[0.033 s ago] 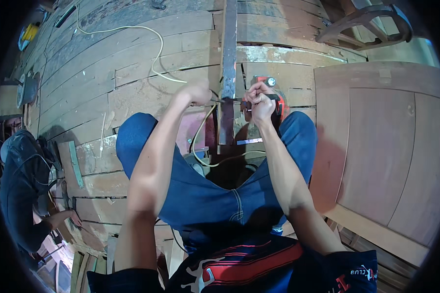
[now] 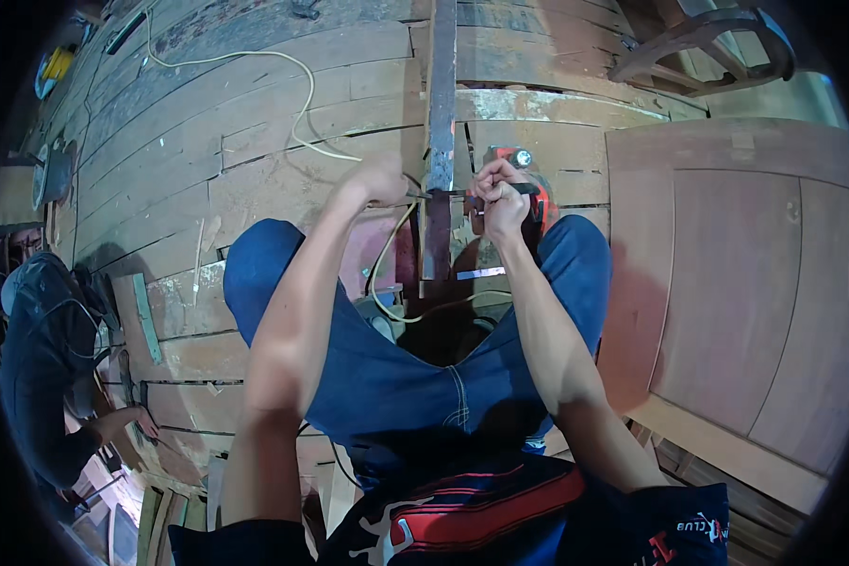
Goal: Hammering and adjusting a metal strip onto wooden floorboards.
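Observation:
My left hand (image 2: 377, 179) is closed just left of a long dark wooden beam (image 2: 441, 104) that runs away from me between my knees. A thin dark tool tip (image 2: 419, 194) sticks out of that fist towards the beam. On the beam's other side my right hand (image 2: 500, 200) is closed too, with its fingers curled. A slim dark rod (image 2: 459, 193) reaches from it to the beam's edge. What either hand grips is mostly hidden by the fingers. Right beside my right hand lies a red and black power tool (image 2: 543, 203), partly covered by it.
A pale cord (image 2: 302, 85) winds over the plank floor (image 2: 255, 123) and passes between my legs. Wooden panels (image 2: 736, 283) stand at the right, a curved wooden frame (image 2: 698, 57) at the far right. Another person (image 2: 47, 358) works at the left near a green strip (image 2: 146, 316).

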`<state>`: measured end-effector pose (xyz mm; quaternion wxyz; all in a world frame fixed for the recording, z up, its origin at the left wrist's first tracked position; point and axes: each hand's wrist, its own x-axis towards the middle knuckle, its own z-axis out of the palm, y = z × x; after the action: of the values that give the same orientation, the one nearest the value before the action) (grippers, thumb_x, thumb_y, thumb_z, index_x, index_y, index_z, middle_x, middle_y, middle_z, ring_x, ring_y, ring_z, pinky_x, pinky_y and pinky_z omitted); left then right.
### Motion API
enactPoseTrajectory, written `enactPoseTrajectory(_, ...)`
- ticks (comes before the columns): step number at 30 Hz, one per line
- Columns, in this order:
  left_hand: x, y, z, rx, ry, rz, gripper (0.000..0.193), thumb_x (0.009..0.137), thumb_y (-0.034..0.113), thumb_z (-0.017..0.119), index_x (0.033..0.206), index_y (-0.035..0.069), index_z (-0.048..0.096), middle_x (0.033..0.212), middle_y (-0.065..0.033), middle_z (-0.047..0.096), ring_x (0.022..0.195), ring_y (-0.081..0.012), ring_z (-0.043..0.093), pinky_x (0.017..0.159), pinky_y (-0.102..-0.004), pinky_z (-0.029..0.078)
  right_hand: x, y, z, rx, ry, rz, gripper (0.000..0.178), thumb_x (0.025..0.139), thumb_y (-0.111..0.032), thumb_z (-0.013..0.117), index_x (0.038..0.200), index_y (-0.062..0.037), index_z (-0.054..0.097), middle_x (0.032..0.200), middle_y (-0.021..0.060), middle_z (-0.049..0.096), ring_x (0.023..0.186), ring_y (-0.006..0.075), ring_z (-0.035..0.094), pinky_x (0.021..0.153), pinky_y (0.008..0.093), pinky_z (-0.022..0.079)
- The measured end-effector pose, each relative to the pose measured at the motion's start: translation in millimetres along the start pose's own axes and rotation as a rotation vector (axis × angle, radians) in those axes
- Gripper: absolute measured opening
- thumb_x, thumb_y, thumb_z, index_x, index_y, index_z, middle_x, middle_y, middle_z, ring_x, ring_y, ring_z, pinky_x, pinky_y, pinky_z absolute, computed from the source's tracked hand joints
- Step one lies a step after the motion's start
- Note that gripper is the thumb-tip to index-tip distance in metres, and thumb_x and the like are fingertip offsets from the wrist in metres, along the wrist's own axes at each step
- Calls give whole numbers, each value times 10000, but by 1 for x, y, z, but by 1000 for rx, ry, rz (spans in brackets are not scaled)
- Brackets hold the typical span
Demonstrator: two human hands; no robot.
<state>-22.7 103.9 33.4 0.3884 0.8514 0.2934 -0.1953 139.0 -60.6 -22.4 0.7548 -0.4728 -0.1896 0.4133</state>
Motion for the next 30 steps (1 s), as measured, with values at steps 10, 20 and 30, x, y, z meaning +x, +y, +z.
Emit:
enactPoseTrajectory(10, -11, 12, 10, 2, 121, -56, 211, 770, 103, 514, 737, -70, 631, 736, -289, 616, 719, -384, 651, 636, -455, 487, -13, -1, 13, -56, 14, -3, 269, 540, -55, 417, 776, 51, 494, 577, 1, 349, 525, 112, 328, 585, 258, 350)
enactPoseTrajectory(20, -22, 68, -7, 3, 49, -223, 215, 660, 19, 619, 848, -63, 682, 890, -278, 650, 873, -364, 667, 724, -415, 538, -20, -1, 30, -253, -79, -40, 206, 600, -91, 456, 776, -5, 518, 635, -29, 398, 577, 44, 372, 484, 178, 283)
enactPoseTrajectory(30, -19, 88, -2, 38, 54, -201, 254, 639, 83, 681, 873, -13, 706, 908, -236, 670, 885, -344, 669, 746, -391, 553, -29, 8, 41, -375, -222, -69, 268, 690, 11, 404, 918, 27, 545, 741, 27, 493, 625, 79, 471, 475, 214, 398)
